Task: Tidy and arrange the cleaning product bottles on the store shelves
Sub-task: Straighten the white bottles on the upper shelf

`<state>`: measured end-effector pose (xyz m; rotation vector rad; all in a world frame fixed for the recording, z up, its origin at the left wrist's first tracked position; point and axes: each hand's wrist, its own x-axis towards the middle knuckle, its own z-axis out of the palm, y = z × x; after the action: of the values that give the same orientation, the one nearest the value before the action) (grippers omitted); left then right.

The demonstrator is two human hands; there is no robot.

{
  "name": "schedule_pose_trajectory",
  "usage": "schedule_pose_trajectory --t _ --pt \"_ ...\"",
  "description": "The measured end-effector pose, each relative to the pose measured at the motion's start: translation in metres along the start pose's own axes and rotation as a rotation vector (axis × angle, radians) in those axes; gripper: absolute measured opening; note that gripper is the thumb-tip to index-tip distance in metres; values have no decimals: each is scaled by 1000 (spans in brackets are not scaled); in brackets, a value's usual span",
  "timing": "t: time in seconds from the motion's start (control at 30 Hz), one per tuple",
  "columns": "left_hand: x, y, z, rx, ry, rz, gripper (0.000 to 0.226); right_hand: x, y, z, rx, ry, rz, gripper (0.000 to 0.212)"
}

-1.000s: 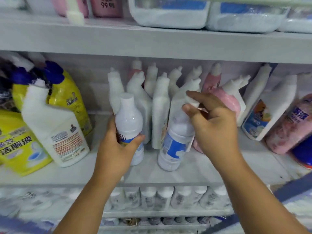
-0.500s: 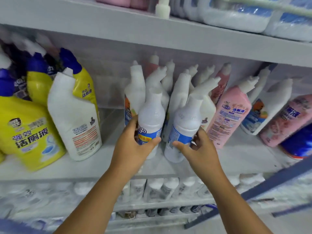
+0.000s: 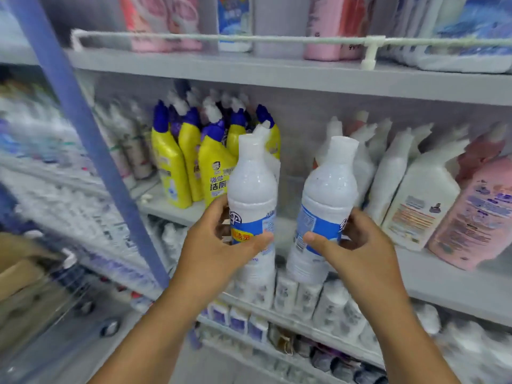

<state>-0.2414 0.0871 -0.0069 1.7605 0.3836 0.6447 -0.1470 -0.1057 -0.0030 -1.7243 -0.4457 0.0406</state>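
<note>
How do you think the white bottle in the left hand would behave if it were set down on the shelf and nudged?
The white bottle is tall and narrow with a slim neck, so it would probably tip rather than slide. Its round body suggests it would roll once down. The left hand wraps it easily around the label, so it seems rigid enough to grip; weight cannot be judged.

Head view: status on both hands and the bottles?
Left hand grips one white bottle. Right hand grips second white bottle. Both off the shelf, upright. Yellow bottles crowd behind left.
</note>
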Motion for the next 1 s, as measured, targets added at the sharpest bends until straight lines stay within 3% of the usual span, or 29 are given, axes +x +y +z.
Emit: schedule_pose_trajectory --t 0.3,0.4,0.53,0.67,0.77,1.0 --pt "-34 12 -156 37 233 1 60 -27 -59 125 58 -228 -76 48" --pt "-29 25 -217 6 221 66 67 -32 -90 177 97 -219 -134 44" --pt "-8 46 -309 -68 200 158 48 -37 -136 258 189 -161 -205 40" --pt "26 52 -387 -85 154 213 45 -32 -178 333 245 -152 -253 46" --pt "56 49 -425 -76 154 244 35 -23 -196 371 260 -144 -262 44" --pt "127 55 -457 -74 151 342 48 10 -219 410 252 -131 -287 58"
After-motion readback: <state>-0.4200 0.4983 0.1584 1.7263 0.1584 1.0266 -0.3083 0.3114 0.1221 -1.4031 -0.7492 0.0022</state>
